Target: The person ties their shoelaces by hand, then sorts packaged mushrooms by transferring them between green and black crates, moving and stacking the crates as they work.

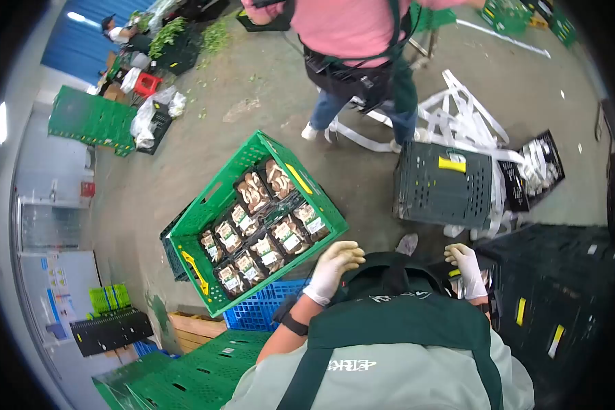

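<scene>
My left hand (335, 270), in a pale glove with bare fingertips, is raised beside the near right corner of a green crate (229, 181). Its fingers are loosely bent and apart, with nothing visible in them. Packs of mushrooms (287, 236) in black trays with labels stand in rows inside that crate. My right hand (463, 266), gloved too, hangs beside the dark crates on the right, fingers slightly bent and apart. Just beyond its wrist a shiny pack (486, 279) is partly hidden; whether the hand touches it is unclear.
A blue crate (263, 304) shows under the green one. Ahead stands a person in pink (342, 31) near a grey crate (444, 184) and tangled white strips (458, 113). Dark crates (553, 273) are stacked right, green crates (191, 376) lower left. Another person (119, 33) sits far back.
</scene>
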Demonstrator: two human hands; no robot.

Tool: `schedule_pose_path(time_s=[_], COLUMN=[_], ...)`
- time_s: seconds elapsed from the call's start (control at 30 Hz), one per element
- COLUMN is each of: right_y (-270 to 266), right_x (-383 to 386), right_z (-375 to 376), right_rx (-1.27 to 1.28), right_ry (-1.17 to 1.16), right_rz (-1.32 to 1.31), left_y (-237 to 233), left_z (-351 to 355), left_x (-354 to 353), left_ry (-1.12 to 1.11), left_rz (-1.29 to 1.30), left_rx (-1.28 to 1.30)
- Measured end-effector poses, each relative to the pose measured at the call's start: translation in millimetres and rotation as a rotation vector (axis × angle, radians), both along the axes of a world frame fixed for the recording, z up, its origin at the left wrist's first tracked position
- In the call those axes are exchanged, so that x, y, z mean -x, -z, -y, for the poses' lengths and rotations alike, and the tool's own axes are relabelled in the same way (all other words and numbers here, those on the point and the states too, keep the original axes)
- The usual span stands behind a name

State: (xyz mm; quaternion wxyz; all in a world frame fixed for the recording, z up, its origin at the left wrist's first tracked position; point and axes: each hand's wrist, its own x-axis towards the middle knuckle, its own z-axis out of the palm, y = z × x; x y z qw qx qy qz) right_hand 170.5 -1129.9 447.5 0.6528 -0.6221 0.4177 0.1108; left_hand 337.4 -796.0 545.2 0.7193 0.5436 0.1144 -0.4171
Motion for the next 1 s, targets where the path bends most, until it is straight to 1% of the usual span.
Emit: schedule_pose_path(time_s=[0.03, 0.07, 0.1, 0.17, 0.2, 0.23, 0.27, 0.3, 0.33, 0.37, 0.43, 0.47, 0.5, 0.53, 0.57, 0.6, 0.63, 0.67, 0.7, 0.73, 0.77, 0.8, 0.83, 0.9, 0.97, 1.0], right_y=[-4, 6, 8, 14, 29, 9, 2, -3, 3, 16, 8, 10, 20, 35, 53, 60, 72, 125, 164, 113, 110, 107, 109, 124, 113, 178], right_x=[6, 21, 34, 73, 101, 114, 135, 156, 186, 216, 255, 277, 303, 331, 360, 382, 402, 448, 491, 463, 473, 484, 497, 518, 513, 545], right_z=[-18, -31, -47, -79, -93, -110, -126, -144, -161, -177, -211, -230, -251, -274, -296, -313, -323, -347, -372, -353, -347, -342, -334, -293, -237, -217], right_rx=[-0.006, -0.030, -0.050, -0.126, -0.135, -0.126, -0.131, -0.135, -0.194, -0.215, -0.198, -0.192, -0.193, -0.214, -0.239, -0.333, -0.427, -0.512, -0.593, -0.509, -0.501, -0.459, -0.418, -0.259, -0.058, 0.234], right_ry=[0.028, 0.042, 0.099, 0.263, 0.310, 0.356, 0.410, 0.472, 0.572, 0.674, 0.790, 0.829, 0.883, 0.935, 0.980, 1.001, 1.000, 0.993, 0.966, 1.016, 1.046, 1.134, 1.213, 1.036, 1.070, 0.771], right_rz=[-0.037, 0.007, -0.011, -0.055, -0.064, -0.164, -0.191, -0.214, -0.197, -0.290, -0.408, -0.480, -0.554, -0.553, -0.549, -0.585, -0.607, -0.550, -0.490, -0.695, -0.712, -0.663, -0.615, -0.654, -0.547, -0.623], left_y=[4, 5, 6, 35, 27, 70, 111, 130, 152, 137, 189, 214, 201, 112, 82, 78, 76, 68, 53, 33, 16, 3, -2, 8, 52, 76], left_z=[-17, -34, -53, -103, -108, -143, -168, -187, -198, -188, -228, -246, -237, -168, -149, -149, -139, -125, -108, -92, -76, -58, -40, 1, 54, 74], left_x=[-6, -16, -29, -74, -93, -127, -157, -185, -203, -212, -229, -236, -234, -185, -165, -163, -157, -148, -135, -117, -97, -73, -47, 10, 84, 118], left_ry=[0.011, 0.022, 0.037, 0.188, -0.102, -0.183, -0.373, -0.521, -0.668, -0.655, -0.116, 0.099, 0.328, -0.092, -0.056, -0.023, 0.025, 0.074, 0.130, 0.188, 0.248, 0.315, 0.421, 0.599, 0.598, 0.765], left_rz=[0.012, 0.066, 0.121, 0.766, 0.628, 0.659, 0.846, 0.608, 0.530, 0.081, 0.324, 0.475, 0.712, 0.037, -0.149, -0.031, 0.194, 0.431, 0.674, 0.905, 1.087, 1.223, 1.307, 1.353, 1.359, 1.275], left_rx=[-0.044, -0.073, -0.098, -0.367, -0.357, -0.687, -0.745, -0.637, -0.727, -0.646, -0.614, -0.565, -0.667, -0.289, -0.278, -0.354, -0.462, -0.574, -0.697, -0.790, -0.838, -0.840, -0.799, -0.614, -0.393, -0.328])
